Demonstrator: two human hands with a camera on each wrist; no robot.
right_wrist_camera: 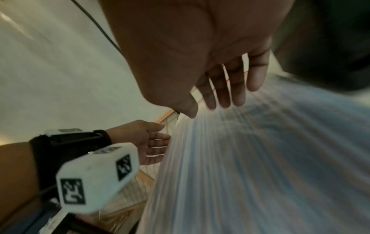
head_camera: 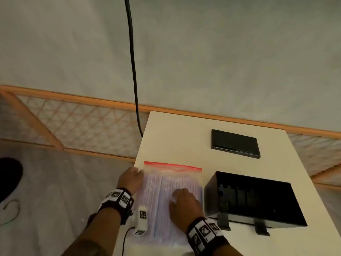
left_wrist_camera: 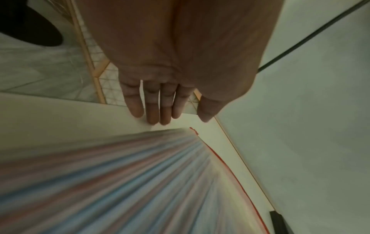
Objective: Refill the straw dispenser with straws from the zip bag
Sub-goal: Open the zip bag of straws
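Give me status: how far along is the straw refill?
Early. Done: dispenser sits open and looks empty, its lid set aside on the table. In hand: left hand at the zip bag edge, right hand over it, neither gripping. Left: unzip the red seal, move straws, replace lid.

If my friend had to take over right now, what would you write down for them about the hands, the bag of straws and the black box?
Left hand: open, fingers straight, at the left edge of the clear zip bag with the red seal strip, holding nothing.
Right hand: open, fingers spread loosely on top of the bag, gripping nothing.
The bag lies flat on the white table, full of striped straws; its seal looks closed.
The black box-shaped straw dispenser stands right of the bag, top open. A flat black lid lies behind it.
Done: dispenser uncovered.
Left: open the bag, move the straws into the dispenser.
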